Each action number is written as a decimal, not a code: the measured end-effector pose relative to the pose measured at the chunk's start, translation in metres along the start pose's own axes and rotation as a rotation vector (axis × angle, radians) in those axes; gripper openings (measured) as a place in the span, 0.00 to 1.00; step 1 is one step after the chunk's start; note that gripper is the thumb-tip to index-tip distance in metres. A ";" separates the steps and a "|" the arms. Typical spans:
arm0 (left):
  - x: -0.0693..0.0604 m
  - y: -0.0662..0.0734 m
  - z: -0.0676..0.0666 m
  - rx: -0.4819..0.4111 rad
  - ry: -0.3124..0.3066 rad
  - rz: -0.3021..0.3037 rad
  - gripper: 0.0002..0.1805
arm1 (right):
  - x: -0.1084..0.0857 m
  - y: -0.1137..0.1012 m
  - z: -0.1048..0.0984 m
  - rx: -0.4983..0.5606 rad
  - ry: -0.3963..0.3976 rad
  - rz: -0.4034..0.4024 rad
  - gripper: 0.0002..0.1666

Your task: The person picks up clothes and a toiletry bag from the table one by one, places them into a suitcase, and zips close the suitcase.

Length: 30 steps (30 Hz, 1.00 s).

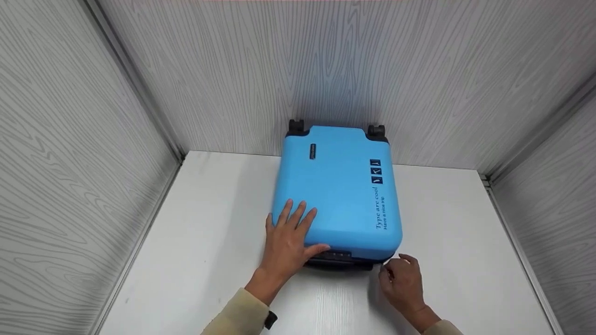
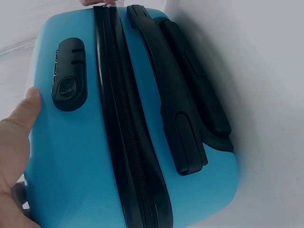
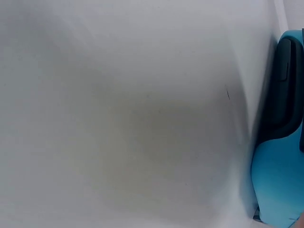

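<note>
A blue hard-shell suitcase (image 1: 335, 186) lies flat, its wheels towards the back wall and its handle side towards me. My left hand (image 1: 286, 242) rests spread on the shell's near left corner, thumb along the front edge by the combination lock (image 2: 70, 73). At the near right corner my right hand (image 1: 402, 281) has curled fingers and pinches the zipper pull (image 2: 106, 5), which is mostly hidden by the fingers. A black zipper (image 2: 127, 114) runs around the side, its visible teeth closed. Beside it is the black carry handle (image 2: 166, 90).
The suitcase lies on a white tabletop (image 1: 209, 223). Grey wood-grain panels enclose it: a back wall (image 1: 233, 79), a left wall (image 1: 56, 163) and a right wall (image 1: 554, 186). Two black wheels (image 1: 296, 126) are close to the back wall.
</note>
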<state>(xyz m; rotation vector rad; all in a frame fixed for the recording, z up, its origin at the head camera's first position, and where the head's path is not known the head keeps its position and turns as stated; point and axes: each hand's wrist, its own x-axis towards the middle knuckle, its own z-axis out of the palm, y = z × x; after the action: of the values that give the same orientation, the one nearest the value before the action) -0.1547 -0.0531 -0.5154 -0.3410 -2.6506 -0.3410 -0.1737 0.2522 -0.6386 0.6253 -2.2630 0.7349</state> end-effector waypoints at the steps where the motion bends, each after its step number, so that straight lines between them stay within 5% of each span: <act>1: 0.000 0.000 0.000 0.001 0.000 -0.002 0.51 | 0.000 0.001 0.000 0.003 -0.002 0.001 0.14; 12: -0.001 -0.001 0.002 0.012 0.028 0.010 0.51 | -0.002 0.015 -0.004 0.015 -0.013 0.020 0.18; 23: -0.001 0.000 0.001 -0.004 0.008 0.002 0.50 | 0.000 0.032 -0.002 0.055 0.073 0.004 0.16; 30: -0.001 0.000 0.002 -0.004 0.020 0.002 0.50 | -0.001 0.040 -0.003 0.047 0.041 0.005 0.14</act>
<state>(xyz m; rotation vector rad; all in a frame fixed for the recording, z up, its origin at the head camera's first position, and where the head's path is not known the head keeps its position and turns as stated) -0.1545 -0.0529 -0.5182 -0.3396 -2.6303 -0.3474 -0.1959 0.2834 -0.6505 0.6214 -2.2163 0.7989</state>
